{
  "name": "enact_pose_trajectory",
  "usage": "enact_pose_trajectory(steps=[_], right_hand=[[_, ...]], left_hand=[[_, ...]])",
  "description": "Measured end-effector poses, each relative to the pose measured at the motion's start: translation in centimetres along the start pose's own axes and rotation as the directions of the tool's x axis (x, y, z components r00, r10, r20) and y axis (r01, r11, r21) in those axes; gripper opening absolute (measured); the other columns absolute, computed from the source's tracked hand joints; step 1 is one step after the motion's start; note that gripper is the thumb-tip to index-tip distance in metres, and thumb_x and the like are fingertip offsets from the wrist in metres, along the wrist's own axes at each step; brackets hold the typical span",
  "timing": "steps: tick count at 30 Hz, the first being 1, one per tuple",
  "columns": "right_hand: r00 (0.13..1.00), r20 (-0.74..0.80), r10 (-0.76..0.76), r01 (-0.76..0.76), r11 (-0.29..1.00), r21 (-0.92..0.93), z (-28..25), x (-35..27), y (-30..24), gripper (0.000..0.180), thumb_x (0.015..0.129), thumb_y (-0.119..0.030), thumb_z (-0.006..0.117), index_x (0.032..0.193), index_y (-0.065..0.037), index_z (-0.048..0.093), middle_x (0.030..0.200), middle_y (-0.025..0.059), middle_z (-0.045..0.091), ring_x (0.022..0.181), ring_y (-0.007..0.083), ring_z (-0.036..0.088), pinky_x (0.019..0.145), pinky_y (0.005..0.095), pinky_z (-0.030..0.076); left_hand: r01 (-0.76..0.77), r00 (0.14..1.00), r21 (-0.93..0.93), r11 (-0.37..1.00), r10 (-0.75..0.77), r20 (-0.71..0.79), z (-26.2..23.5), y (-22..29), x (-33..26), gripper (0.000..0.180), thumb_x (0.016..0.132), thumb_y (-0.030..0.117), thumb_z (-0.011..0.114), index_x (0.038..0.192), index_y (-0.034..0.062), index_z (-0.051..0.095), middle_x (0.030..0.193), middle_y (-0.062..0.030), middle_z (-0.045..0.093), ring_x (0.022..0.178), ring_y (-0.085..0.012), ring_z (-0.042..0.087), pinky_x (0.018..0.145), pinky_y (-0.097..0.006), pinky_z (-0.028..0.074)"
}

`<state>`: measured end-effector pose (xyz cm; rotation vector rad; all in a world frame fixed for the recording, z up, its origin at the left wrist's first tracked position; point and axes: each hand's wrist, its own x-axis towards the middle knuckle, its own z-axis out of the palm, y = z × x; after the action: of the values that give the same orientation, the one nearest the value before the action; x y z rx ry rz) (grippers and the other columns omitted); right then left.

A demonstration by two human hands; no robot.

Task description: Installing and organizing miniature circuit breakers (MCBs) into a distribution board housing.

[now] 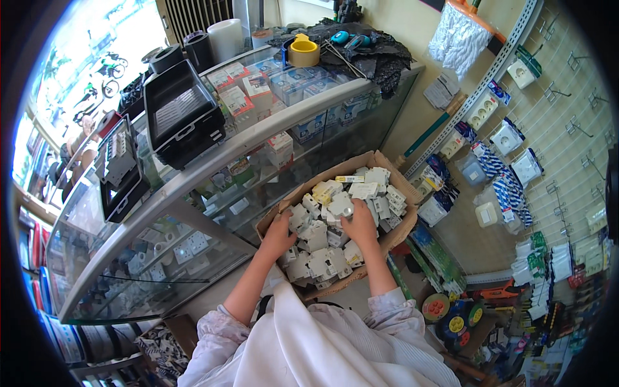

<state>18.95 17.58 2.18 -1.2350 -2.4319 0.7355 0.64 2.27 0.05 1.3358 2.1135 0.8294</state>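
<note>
Both hands are at work inside the cardboard box, and the step in hand looks to be sorting or gathering the white parts heaped in it. The parts lie between, under and beyond the fingers, jumbled at many angles. The left hand reaches over the near-left side of the box, its fingers bent against the parts at that edge; whether they grasp one cannot be told, since the tips are hidden. The right hand leans in from the other side, its fingers touching a white part just ahead and to their left; it looks lightly pinched, but a firm grasp cannot be confirmed. Beyond the right fingers, a small yellow carton lies on the heap. Ahead and left of both sets of fingers runs the glass desk. The next move seems to call for settling the right fingers on that single part and freeing it from its neighbours without dragging others along.
</note>
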Motion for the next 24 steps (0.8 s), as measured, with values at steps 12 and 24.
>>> enact_pose_trajectory(steps=[12, 24], right_hand=[[0.967, -0.254, 0.033, -0.062, 0.992, -0.109, -4.5, -1.2, 4.8, 0.053, 0.07, -0.012, 0.071, 0.116, -0.002, 0.047, 0.116, 0.0168, 0.052, 0.11, 0.0342, 0.049, 0.091, 0.0408, 0.042], [0.942, 0.146, -0.301, 0.333, 0.885, -0.326, -2.0, -1.4, 0.8, 0.042, 0.058, -0.015, 0.078, 0.098, -0.012, 0.064, 0.105, 0.003, 0.058, 0.107, 0.0241, 0.049, 0.087, 0.0408, 0.042]], left_hand=[[-0.056, 0.998, 0.147, 0.988, 0.059, -0.022, 1.1, -0.4, 1.1, 0.058, 0.069, 0.015, 0.071, 0.118, 0.0005, 0.044, 0.109, -0.0235, 0.053, 0.105, -0.0382, 0.051, 0.089, -0.042, 0.042], [-0.092, 0.995, 0.048, 0.995, 0.089, 0.046, 0.8, 0.7, 0.8, 0.051, 0.078, 0.025, 0.066, 0.12, 0.0027, 0.047, 0.11, -0.023, 0.055, 0.107, -0.0365, 0.05, 0.091, -0.04, 0.041]])
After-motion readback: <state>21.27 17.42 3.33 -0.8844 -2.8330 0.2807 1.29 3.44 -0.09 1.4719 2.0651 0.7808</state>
